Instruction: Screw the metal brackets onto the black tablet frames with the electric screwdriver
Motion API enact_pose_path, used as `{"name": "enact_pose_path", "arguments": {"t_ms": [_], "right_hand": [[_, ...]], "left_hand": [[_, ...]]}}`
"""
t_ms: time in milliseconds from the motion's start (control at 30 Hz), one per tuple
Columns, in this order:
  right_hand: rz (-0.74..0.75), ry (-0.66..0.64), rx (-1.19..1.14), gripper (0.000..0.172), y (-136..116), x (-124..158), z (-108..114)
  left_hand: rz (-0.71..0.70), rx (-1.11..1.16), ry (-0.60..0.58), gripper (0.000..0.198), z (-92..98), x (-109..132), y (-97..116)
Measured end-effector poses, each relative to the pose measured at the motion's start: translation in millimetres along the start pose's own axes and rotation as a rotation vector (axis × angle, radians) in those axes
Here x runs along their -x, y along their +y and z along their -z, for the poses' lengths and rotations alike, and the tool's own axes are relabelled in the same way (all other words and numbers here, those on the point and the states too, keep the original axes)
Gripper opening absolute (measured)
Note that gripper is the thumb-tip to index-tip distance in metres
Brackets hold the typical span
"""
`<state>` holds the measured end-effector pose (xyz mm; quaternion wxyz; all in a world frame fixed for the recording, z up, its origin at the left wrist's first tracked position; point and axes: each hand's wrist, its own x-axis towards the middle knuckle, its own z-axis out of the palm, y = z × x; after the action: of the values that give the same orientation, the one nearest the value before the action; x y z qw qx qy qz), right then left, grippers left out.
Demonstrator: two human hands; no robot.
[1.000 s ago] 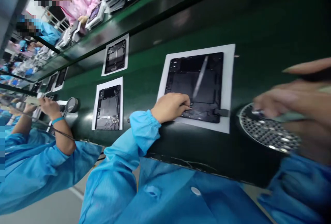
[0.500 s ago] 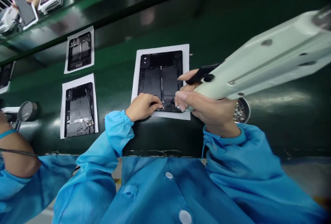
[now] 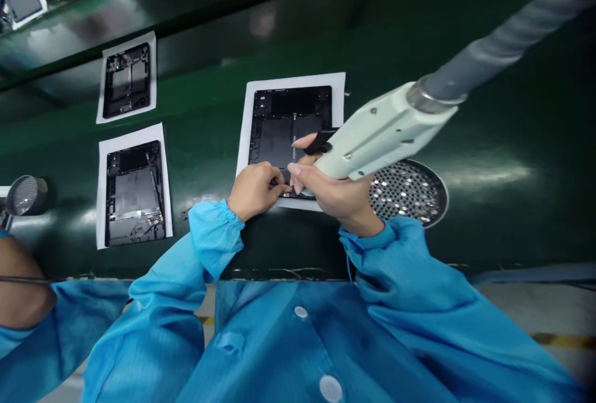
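A black tablet housing (image 3: 274,139) lies open on a white sheet (image 3: 295,79), its inner parts showing. At its lower edge my left hand (image 3: 258,190) rests with thumb and fingers pinched together; anything between them is too small to make out. My right hand (image 3: 342,198) is wrapped round a pale green electric screwdriver (image 3: 382,130), with fingers by its black lever (image 3: 321,141). The screwdriver slants down to the left, and its tip, hidden by the hand, is close to my left fingertips over the housing's bottom edge. A grey hose (image 3: 498,49) runs from its top end.
Beside my right wrist sits a round metal dish (image 3: 410,189) holding several small shiny pieces. Two more tablet housings, one nearer (image 3: 135,195) and one farther (image 3: 128,80), lie on sheets to the left. A co-worker's arm (image 3: 23,285) and a round metal cup (image 3: 27,196) are far left.
My right hand has moved left with the electric screwdriver, bringing it beside my left fingertips. More of the metal dish and the hose shows. My left hand stays nearly in place.
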<state>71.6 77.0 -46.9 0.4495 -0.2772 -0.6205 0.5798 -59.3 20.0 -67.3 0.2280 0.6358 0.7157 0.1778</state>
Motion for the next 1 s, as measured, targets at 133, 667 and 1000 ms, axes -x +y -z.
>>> {"name": "enact_pose_path", "arguments": {"t_ms": [133, 667, 1000], "right_hand": [[-0.026, -0.017, 0.019, 0.027, 4.9, -1.9, -3.1], [-0.005, -0.090, -0.009, 0.026, 6.3, 1.7, -6.3], [0.158, 0.240, -0.047, 0.020, -19.7, -24.5, 84.4]], "left_hand": [[-0.008, 0.001, 0.003, 0.005, -1.5, -0.8, -0.3], [-0.044, 0.025, 0.058, 0.009, 0.7, 2.3, -5.6], [-0.041, 0.067, 0.084, 0.016, 6.5, 2.4, -13.1]]}}
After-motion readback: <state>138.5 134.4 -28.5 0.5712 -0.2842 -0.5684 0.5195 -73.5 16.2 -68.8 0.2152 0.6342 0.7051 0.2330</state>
